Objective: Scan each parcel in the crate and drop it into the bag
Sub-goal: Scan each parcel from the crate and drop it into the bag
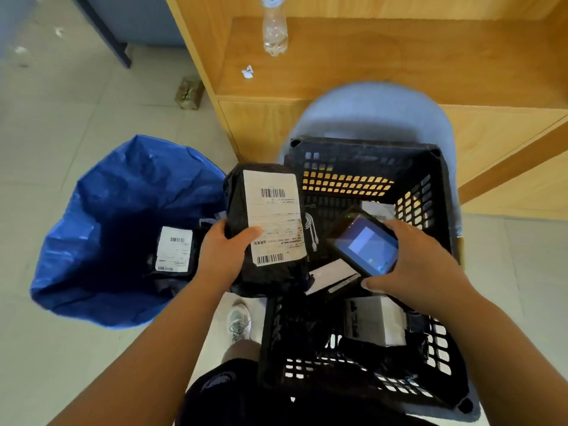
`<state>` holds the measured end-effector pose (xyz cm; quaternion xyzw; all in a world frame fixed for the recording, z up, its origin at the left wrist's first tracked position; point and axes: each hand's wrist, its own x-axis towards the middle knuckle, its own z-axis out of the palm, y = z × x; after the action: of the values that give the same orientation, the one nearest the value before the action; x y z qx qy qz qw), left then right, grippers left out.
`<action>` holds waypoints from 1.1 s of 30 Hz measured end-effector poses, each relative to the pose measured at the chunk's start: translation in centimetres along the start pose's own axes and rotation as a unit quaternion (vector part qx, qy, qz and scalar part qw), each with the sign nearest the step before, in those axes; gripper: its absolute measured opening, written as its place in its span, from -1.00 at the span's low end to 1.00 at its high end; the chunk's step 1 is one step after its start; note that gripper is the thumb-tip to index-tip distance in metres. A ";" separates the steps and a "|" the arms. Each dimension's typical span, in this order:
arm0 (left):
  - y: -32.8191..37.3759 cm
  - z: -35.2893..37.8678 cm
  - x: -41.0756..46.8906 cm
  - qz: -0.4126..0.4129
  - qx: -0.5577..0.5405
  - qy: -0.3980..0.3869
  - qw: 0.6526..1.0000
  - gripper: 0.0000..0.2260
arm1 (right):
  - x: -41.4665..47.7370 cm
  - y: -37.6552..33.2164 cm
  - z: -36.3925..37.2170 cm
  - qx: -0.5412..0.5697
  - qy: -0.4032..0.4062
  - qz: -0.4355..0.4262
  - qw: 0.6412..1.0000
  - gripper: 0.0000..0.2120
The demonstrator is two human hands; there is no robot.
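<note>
My left hand [226, 250] grips a black plastic-wrapped parcel [270, 275] with a white barcode label facing up, held between the bag and the crate. My right hand [421, 265] holds a black handheld scanner [364, 244] over the crate, its lit screen up and its front end close to the parcel's label. The black slatted crate [436, 192] sits on a blue-grey chair and holds several parcels, among them a white box [373, 321]. To the left stands the open blue bag [123, 192] with a labelled black parcel [173, 250] inside.
A wooden shelf unit [384, 63] rises behind the crate, with a clear plastic bottle [274, 29] and a paper scrap on it. A small brown packet [189, 92] lies on the tiled floor. My shoe [239, 322] is between bag and crate.
</note>
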<state>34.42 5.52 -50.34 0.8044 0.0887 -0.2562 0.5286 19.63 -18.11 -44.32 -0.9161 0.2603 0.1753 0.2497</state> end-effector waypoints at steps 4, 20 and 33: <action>-2.2 -5.8 1.2 -0.028 0.020 0.063 0.997 -0.82 | 2.3 -4.6 1.5 -0.023 -0.027 -0.034 0.999 -0.12; -15.0 -20.5 16.4 -0.170 0.087 0.149 0.970 -0.64 | 10.6 -22.2 10.3 -0.125 -0.115 -0.012 0.985 -0.15; -24.0 -15.9 25.9 -0.213 0.292 -0.060 0.931 -0.67 | 15.7 -24.7 15.1 -0.150 -0.128 0.030 0.980 -0.17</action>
<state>51.69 26.66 -77.82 0.8687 0.1474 -0.4247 0.2078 43.33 2.33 -54.63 -0.9047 0.2244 0.3360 0.1354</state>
